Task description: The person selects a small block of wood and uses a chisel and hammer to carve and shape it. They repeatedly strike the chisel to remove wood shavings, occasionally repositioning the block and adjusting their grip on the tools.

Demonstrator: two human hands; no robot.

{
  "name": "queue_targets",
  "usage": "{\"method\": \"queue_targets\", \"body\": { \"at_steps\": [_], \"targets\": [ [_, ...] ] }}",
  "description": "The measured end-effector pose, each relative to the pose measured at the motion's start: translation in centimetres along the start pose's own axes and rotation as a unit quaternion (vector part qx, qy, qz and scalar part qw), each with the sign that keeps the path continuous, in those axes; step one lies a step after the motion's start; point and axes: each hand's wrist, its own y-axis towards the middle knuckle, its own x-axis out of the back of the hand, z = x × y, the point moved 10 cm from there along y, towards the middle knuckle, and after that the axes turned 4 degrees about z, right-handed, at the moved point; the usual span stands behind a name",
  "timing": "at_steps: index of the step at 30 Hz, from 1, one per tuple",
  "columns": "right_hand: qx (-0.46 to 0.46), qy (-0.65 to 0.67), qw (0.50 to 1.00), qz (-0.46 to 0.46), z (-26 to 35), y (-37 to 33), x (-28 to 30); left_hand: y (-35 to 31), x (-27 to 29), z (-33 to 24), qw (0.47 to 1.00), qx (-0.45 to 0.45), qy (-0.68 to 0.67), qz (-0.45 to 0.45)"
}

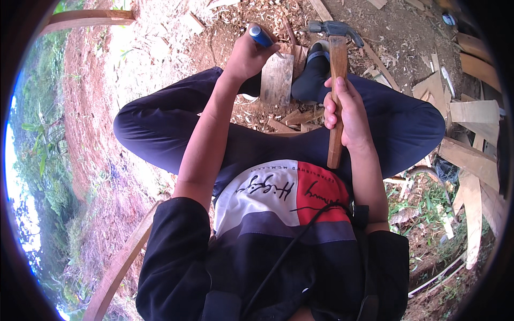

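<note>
In my left hand (247, 58) is a blue-handled chisel (261, 36), its butt end pointing up toward me. Only a short bit of its blade shows, tilted toward the far end of a pale wooden block (277, 80); contact cannot be made out. That block lies between my feet. My right hand (347, 109) is wrapped round the wooden handle of a claw hammer (337, 64). The hammer's dark metal head points away from me, raised over my right foot (312, 75), apart from the chisel.
Wood shavings and chips (278, 16) litter the ground ahead. Offcuts and boards (474, 112) are piled at the right. Small wood scraps (300, 119) lie between my folded legs (166, 120). Curved wooden beams (120, 262) stand at the left, before green plants (40, 139).
</note>
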Motion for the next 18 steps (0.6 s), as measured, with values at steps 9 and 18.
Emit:
{"method": "queue_targets", "body": {
  "at_steps": [9,18],
  "targets": [
    [-0.004,0.0,1.0,0.002,0.0,0.0,-0.1,0.0,0.1,0.7,1.0,-0.01,-0.012,-0.001],
    [-0.004,-0.001,1.0,0.003,-0.1,0.0,-0.1,0.0,0.1,0.5,1.0,0.007,-0.004,0.005]
  ]
}}
